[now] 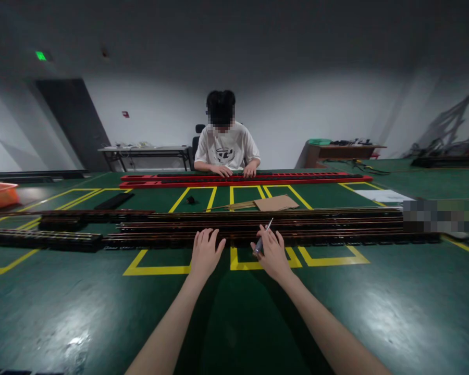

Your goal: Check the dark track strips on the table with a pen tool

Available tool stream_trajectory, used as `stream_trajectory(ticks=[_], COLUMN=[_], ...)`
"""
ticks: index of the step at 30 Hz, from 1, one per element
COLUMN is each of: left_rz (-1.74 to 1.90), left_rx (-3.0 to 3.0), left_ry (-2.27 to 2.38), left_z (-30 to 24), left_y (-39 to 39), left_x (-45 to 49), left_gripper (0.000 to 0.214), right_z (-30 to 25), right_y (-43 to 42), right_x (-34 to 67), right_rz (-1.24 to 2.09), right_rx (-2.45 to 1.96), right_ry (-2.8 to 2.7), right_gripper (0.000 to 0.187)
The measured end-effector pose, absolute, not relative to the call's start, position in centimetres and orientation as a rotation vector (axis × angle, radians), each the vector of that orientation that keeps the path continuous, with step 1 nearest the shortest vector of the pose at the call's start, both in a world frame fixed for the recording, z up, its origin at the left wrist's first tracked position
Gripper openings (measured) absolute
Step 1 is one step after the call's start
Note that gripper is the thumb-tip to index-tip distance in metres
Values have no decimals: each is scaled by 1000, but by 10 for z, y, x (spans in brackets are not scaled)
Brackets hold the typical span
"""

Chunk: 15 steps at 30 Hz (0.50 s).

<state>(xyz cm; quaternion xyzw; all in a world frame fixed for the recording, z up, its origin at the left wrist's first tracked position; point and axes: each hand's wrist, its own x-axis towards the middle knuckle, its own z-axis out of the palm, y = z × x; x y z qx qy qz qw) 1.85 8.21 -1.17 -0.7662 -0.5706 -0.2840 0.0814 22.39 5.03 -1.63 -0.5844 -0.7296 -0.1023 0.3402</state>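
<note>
Long black rails with copper-coloured strips [336, 226] lie side by side across the green table in front of me. My left hand [207, 252] rests at their near edge, its fingers spread and holding nothing. To its right, my right hand [272, 252] is closed around a small screwdriver [258, 246] with a greyish handle. The thin metal shaft points up and away to the right, over the rails. Fingers of the right hand reach onto the near rail; whether they press on it I cannot tell.
Beyond the rails lie a piece of brown cardboard [276, 203], a small black part [190, 200] and white paper [383, 196]. A co-worker [226, 148] sits opposite, hands at a long red frame [172, 184]. An orange bin [0, 196] stands far left.
</note>
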Motion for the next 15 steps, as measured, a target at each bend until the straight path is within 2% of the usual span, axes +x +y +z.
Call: stream_trajectory(ticks=[9, 15], left_rz=[-761, -744], left_rx=[-2302, -2257], left_ry=[-1758, -1710], left_z=[-9, -8], left_y=[79, 70], left_x=[19, 17], left_gripper=[53, 47], right_z=[-7, -2], right_y=[48, 41], right_x=[225, 223], right_rz=[-285, -334], right_rx=[-1521, -1543], right_ry=[-1939, -1945], right_gripper=[16, 19])
